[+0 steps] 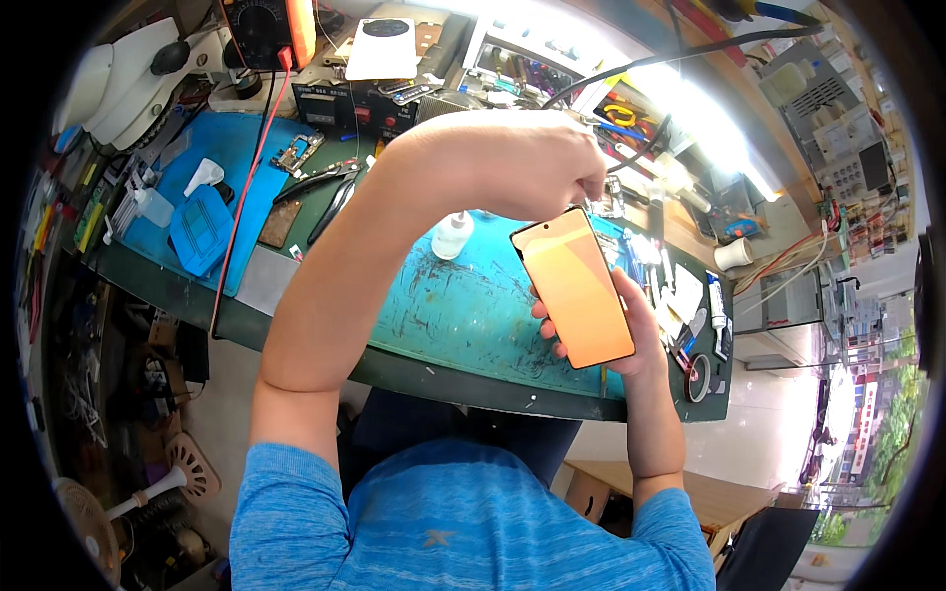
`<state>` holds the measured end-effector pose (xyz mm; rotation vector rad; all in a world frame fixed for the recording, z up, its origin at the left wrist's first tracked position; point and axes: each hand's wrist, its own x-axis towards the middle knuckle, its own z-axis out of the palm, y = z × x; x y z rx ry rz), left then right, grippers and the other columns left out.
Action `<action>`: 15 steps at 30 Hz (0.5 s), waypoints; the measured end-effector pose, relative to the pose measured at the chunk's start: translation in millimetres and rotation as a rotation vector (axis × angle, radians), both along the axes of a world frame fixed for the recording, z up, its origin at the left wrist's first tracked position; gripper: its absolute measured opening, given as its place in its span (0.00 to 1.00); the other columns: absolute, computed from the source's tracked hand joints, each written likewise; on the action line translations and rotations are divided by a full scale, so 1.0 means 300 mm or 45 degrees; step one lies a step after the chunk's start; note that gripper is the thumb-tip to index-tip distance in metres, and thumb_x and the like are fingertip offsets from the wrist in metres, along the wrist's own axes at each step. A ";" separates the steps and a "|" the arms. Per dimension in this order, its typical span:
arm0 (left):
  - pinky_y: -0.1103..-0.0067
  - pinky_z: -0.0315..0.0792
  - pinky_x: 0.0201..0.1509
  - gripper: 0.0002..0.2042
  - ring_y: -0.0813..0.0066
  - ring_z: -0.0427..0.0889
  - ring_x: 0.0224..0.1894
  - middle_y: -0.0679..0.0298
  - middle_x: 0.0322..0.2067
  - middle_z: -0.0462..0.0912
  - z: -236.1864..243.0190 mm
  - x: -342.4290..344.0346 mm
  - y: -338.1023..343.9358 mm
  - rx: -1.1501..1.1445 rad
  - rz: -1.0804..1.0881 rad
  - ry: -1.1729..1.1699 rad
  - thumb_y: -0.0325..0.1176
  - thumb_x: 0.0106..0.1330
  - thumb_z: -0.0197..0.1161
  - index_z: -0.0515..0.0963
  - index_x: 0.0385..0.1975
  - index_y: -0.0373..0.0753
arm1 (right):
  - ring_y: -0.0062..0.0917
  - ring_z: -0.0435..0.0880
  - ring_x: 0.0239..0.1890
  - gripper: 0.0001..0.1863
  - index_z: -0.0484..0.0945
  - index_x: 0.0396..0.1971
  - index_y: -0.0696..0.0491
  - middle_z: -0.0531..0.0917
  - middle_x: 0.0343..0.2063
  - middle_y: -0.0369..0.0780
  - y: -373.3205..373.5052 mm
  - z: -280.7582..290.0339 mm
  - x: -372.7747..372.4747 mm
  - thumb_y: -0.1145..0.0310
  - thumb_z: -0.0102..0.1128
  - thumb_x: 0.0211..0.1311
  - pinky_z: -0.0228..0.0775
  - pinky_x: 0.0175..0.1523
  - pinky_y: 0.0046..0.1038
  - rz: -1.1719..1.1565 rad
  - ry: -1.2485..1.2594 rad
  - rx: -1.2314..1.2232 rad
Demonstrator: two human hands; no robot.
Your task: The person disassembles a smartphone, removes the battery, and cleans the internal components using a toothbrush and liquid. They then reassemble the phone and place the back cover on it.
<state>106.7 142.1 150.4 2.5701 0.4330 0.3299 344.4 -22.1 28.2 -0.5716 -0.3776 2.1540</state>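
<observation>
A smartphone (576,288) with a lit plain orange screen rests tilted in my right hand (641,325). The fingers wrap round its left edge, and the thumb side lies along the right. Above the phone's top edge hangs my left hand (564,165), its arm bent across the bench. Those fingers are closed and point down toward the top of the phone; what they pinch, if anything, is hidden. Below both hands spreads a worn teal work mat (453,310). A small clear bottle with a white label (452,236) stands on it, left of the phone.
Pliers (335,187), a circuit board (298,153) and a blue mat (222,138) lie at left, with a multimeter (264,30) behind. A red cable (258,163) hangs over the front edge. A tape roll (698,377) and a white tube (716,300) sit at right.
</observation>
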 end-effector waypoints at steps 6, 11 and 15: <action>0.66 0.78 0.51 0.13 0.51 0.87 0.43 0.48 0.39 0.88 0.006 -0.039 0.045 0.073 0.139 0.075 0.31 0.70 0.57 0.86 0.44 0.30 | 0.49 0.81 0.59 0.40 0.56 0.77 0.56 0.71 0.67 0.59 0.015 0.012 -0.010 0.41 0.36 0.80 0.80 0.55 0.50 0.045 0.153 -0.026; 0.66 0.79 0.48 0.13 0.51 0.87 0.40 0.46 0.38 0.88 0.009 -0.053 0.049 0.036 0.188 0.076 0.29 0.68 0.59 0.86 0.45 0.29 | 0.49 0.79 0.59 0.48 0.50 0.76 0.63 0.72 0.63 0.59 0.015 -0.010 -0.004 0.37 0.44 0.75 0.76 0.59 0.53 0.068 0.281 0.005; 0.66 0.78 0.47 0.13 0.52 0.87 0.39 0.47 0.37 0.88 0.043 -0.076 0.028 0.006 0.165 0.054 0.31 0.68 0.61 0.85 0.45 0.29 | 0.47 0.79 0.58 0.47 0.52 0.76 0.63 0.72 0.62 0.58 0.017 0.011 -0.020 0.37 0.46 0.74 0.77 0.58 0.54 0.063 0.334 0.009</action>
